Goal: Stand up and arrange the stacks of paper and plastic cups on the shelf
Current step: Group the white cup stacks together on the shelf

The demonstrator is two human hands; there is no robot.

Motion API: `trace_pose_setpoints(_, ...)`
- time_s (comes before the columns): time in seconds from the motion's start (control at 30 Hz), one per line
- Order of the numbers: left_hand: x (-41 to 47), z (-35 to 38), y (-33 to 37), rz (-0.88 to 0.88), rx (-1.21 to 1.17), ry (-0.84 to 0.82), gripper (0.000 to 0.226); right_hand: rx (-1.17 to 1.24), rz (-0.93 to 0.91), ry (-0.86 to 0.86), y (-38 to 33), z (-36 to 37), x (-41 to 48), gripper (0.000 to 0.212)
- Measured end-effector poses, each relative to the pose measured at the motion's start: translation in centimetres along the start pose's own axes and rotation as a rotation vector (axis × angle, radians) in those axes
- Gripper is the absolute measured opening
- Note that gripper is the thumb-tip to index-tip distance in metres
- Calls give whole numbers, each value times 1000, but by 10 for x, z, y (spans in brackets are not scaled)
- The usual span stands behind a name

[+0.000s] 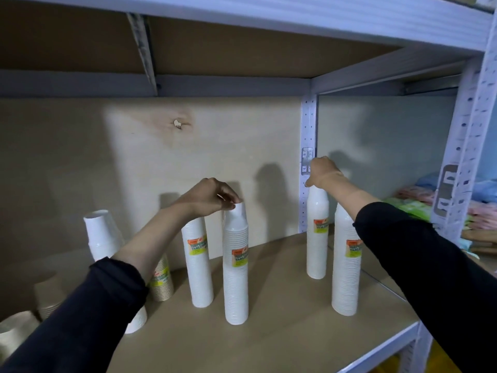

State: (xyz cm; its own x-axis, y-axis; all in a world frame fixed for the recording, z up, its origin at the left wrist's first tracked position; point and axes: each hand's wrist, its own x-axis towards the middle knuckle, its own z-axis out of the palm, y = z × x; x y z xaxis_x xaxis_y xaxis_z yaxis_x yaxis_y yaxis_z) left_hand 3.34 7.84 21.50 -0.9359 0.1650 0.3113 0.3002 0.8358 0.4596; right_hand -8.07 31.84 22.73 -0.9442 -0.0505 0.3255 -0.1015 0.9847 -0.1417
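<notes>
The shelf board is carrying several tall white columns of cups, loosely spaced. The left hand is pinching the top cup of the centre stack, thumb and fingertips closed on its rim. That stack is standing upright directly below the pinch. The right hand is clasping the crown of the rear stack, palm over the top and thumb pointing down the side. This stack is standing straight under the palm, beside the upright post. A labelled stack is standing just left of the left pinch, and a front stack is standing just forward of the right grip, under that forearm.

Both holds are sitting at the very top of narrow columns, so a sideways pull is likely to kick the foot out and topple them. The pinch on one cup may lift that cup alone. The right sleeve is passing against the front stack and could knock it over.

The right fingers are hiding behind the crown. The left arm is covering much of a leaning stack and the brown paper cups, well left of the pinch. The label print is blurring beyond reading.
</notes>
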Motion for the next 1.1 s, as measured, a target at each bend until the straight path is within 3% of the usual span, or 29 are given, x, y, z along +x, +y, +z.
trace_pose_setpoints(0.1,0,2,2,-2,78,16,24,22,-2,-56,9,-4,-2,11)
trace_pose_setpoints(0.33,5,6,-1,8,82,32,26,47,-19,-57,21,-2,6,40)
trace_pose_setpoints(0.43,5,3,-3,1,42,23,25,71,4,-23,21,-2,5,12)
trace_pose_setpoints(0.5,5,2,-5,1,20,22,26,44,16,-19,22,1,7,25)
trace_pose_setpoints(0.57,3,2,-5,3,1,17,26,32,11,-11,22,2,7,12)
trace_pose_setpoints(0.63,1,2,-5,5,-2,9,25,29,26,11,24,4,9,35)
trace_pose_setpoints(0.7,0,1,-5,5,16,0,26,40,30,14,24,5,10,42)
trace_pose_setpoints(1.1,-11,-11,-7,18,120,49,24,45,12,29,18,-2,6,33)
